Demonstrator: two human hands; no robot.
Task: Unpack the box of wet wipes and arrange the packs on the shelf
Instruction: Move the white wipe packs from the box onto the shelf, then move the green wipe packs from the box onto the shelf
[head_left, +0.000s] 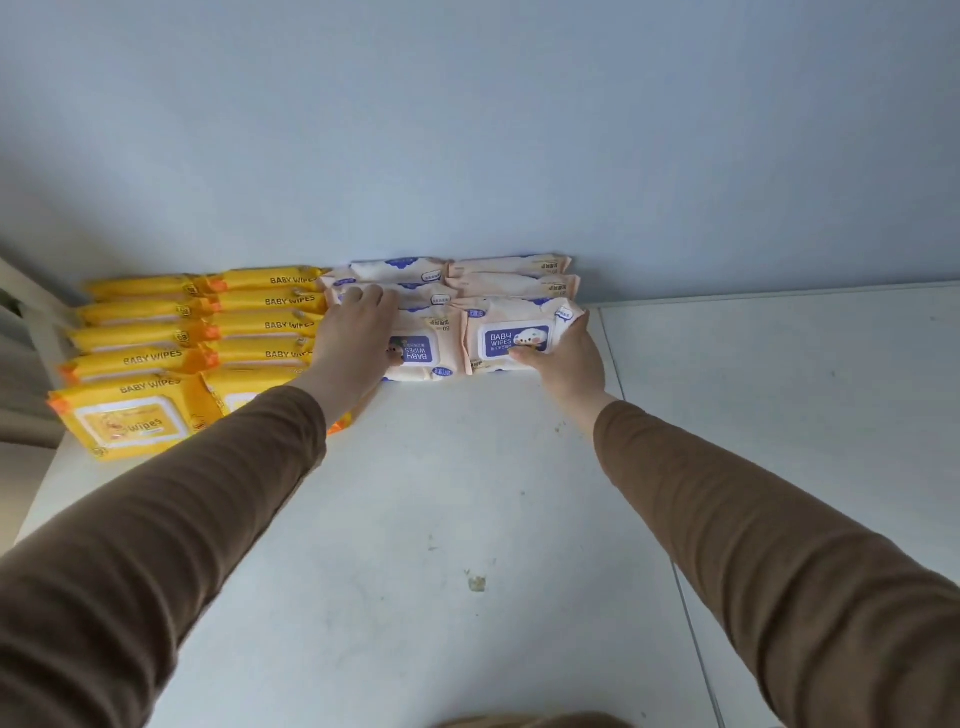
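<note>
Wipes packs on white shelf (441, 519), centre frame: yellow packs (197, 332) stacked left, peach packs (511, 283) right against the wall. Left hand (356, 325) lies flat-fingered on the left peach stack. Right hand (569, 358) grips the front right peach pack (519, 332), thumb on its lid.
</note>
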